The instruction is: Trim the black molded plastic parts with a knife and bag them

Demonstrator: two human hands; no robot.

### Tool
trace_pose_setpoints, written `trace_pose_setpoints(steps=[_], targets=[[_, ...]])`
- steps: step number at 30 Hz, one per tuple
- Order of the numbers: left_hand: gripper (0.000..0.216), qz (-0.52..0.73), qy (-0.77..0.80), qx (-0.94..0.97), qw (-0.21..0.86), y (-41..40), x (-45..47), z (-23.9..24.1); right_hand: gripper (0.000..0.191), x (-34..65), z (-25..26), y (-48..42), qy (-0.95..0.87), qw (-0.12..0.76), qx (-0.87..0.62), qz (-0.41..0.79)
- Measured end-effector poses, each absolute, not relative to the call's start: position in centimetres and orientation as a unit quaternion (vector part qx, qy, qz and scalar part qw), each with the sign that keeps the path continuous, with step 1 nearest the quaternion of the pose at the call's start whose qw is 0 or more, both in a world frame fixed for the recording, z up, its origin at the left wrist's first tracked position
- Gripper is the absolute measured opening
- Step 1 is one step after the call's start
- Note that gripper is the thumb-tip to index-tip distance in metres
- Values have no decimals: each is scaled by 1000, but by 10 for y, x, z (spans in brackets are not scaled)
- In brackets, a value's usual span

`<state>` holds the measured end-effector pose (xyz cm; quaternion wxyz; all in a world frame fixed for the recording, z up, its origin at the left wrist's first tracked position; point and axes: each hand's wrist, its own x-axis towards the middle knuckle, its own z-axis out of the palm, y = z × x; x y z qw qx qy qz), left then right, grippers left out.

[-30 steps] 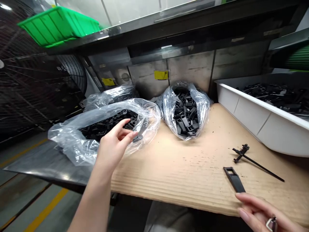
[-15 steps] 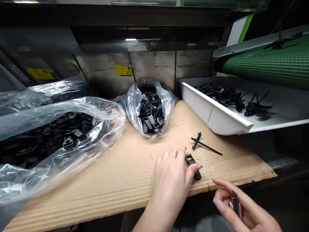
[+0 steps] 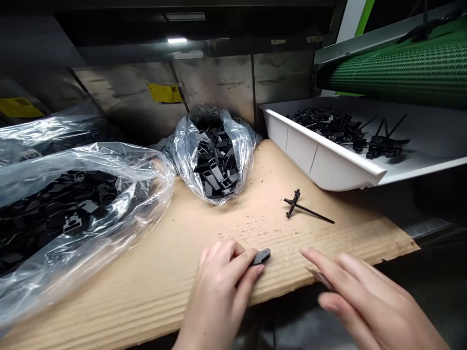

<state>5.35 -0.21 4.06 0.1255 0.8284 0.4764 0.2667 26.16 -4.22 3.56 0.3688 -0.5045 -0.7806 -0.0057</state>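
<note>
My left hand [image 3: 222, 287] rests near the front edge of the cardboard-covered table [image 3: 146, 272]. Its thumb and forefinger pinch a small black plastic part [image 3: 261, 256], whose rounded end sticks out to the right. At the right, over the table's front edge, my right hand [image 3: 361, 296] is half curled around a thin metal tool; only its narrow tip [image 3: 320, 278] shows below the forefinger, and the rest is hidden. Beyond both hands lies a black plastic sprue [image 3: 306, 209] with a long thin stem.
A clear plastic bag [image 3: 215, 160] of black parts stands at the back. Larger bags [image 3: 146, 194] of black parts lie at the left. To the right, a white tray [image 3: 324, 165] holds black sprues under a green conveyor belt [image 3: 401, 68].
My left hand has moved left and nearer, lifting the black part from the table and turning it. My right hand has risen slightly, its fingers straighter. The view has shifted.
</note>
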Motion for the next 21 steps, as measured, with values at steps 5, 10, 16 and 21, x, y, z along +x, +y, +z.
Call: trace_pose_setpoints(steps=[5,10,16,21], targets=[[19,271,465,841,51,-7,59,30,28,249,35,-13,-820,267,-506,4],[17,273,454,847,44,-7,58,30,21,242,30,-9,-815,269,-513,-1],[19,292,467,834,41,-9,63,28,23,245,34,-9,-829,246,-501,34],[19,303,460,833,41,-10,65,28,22,243,35,-8,-828,229,-511,39]])
